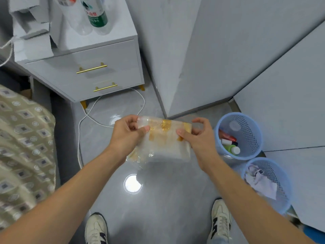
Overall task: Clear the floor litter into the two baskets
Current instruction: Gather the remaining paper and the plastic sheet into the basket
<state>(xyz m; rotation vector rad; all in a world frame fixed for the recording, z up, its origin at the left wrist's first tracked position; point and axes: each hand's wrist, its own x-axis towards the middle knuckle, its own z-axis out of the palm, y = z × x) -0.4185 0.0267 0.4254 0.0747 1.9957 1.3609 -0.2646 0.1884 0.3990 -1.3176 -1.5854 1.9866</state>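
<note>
A clear plastic wrapper [164, 140] with gold patches hangs in the air above the grey floor, stretched between both hands. My left hand [125, 134] pinches its left edge and my right hand [197, 136] pinches its right edge. To the right stand two blue mesh baskets. The far basket [246, 120] holds bottles and tubes. The near basket [279, 175] holds crumpled white paper.
A grey nightstand [84, 67] with gold handles stands ahead on the left, bottles on top. A white cable [80, 131] trails over the floor. A patterned bedspread [22, 148] fills the left edge. Grey walls close in on the right. My two shoes show at the bottom.
</note>
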